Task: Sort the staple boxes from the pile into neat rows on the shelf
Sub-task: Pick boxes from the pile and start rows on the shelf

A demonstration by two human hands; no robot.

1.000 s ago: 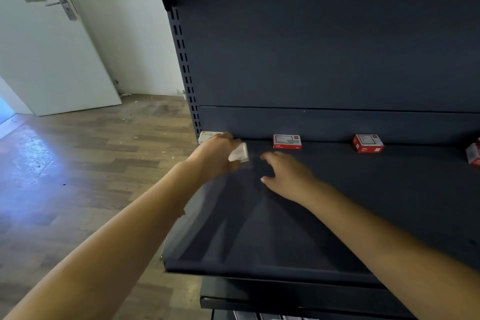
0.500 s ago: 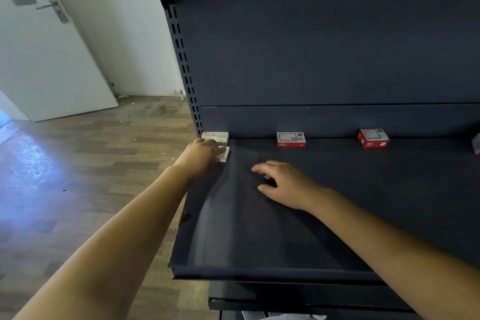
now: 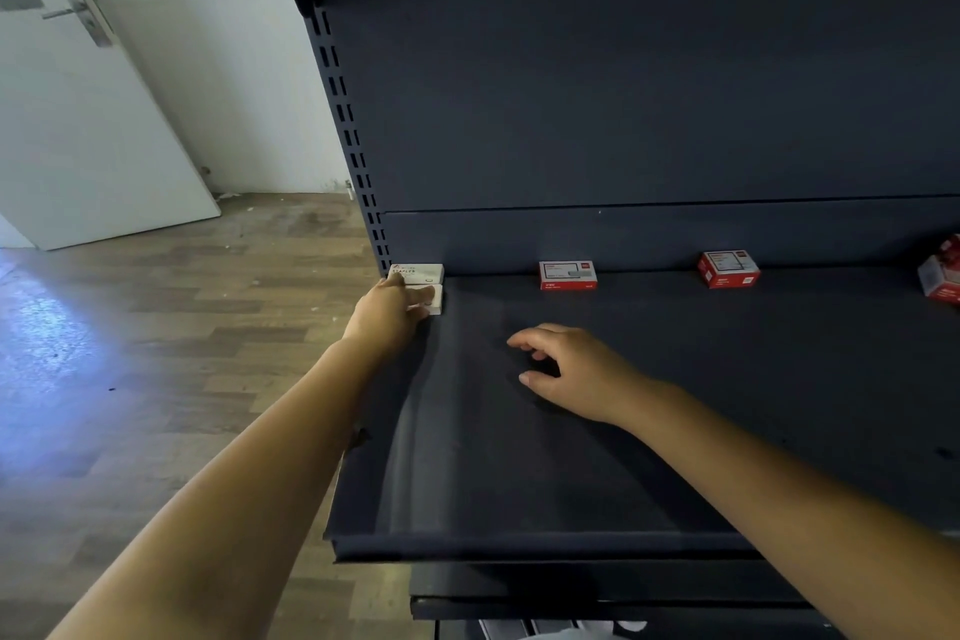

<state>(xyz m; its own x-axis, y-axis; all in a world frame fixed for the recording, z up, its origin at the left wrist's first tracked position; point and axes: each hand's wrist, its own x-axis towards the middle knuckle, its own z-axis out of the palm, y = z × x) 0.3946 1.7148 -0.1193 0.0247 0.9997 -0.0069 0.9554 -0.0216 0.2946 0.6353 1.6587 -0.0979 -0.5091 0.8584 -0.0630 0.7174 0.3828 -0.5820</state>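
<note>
Now the left hand is pinching a white staple box against its twin (starting a row); right hand is hovering, loosely curled, empty.

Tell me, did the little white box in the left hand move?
Yes. The small white cardboard staple box went left and back, from mid-air near the red-and-white staple box to just in front of the white staple box in the corner.

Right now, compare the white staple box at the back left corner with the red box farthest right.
The white staple box is white and sits square against the back panel; the red box is red and white, tilted, and cut off by the frame edge. A second white box touches the first; the red one stands alone. Both rest on the shelf.
</note>
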